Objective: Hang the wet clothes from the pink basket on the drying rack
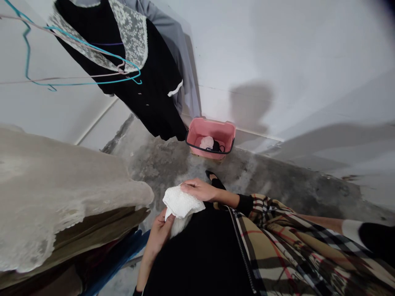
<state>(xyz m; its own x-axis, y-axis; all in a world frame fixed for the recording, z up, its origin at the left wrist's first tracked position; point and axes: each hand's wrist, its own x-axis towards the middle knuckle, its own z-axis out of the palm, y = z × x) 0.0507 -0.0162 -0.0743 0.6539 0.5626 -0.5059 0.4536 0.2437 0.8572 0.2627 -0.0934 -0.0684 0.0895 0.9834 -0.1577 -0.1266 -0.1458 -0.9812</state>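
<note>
In front of my black top, I hold a folded white cloth (184, 201) with a textured surface. Its lower left corner is pinched between the thumb and fingers of my left hand (161, 230). Over its upper right edge lies my right hand (199, 190), closed on the cloth, with some fingertips hidden. Paler, soft-looking white material (180, 225) hangs below the fold. Beyond my hands, a pink basket (211, 125) with a dark handle stands by the wall. Inside it are a pale pink item (206, 143) and a black item with a strap (217, 146).
A black garment with a lace collar (132, 37) hangs at upper left before a grey one (168, 28). Blue (83, 83) and pinkish hangers jut across it. Cream lace-edged fabric (70, 181) hangs close on my left. A wall (293, 74) borders the concrete floor (154, 160).
</note>
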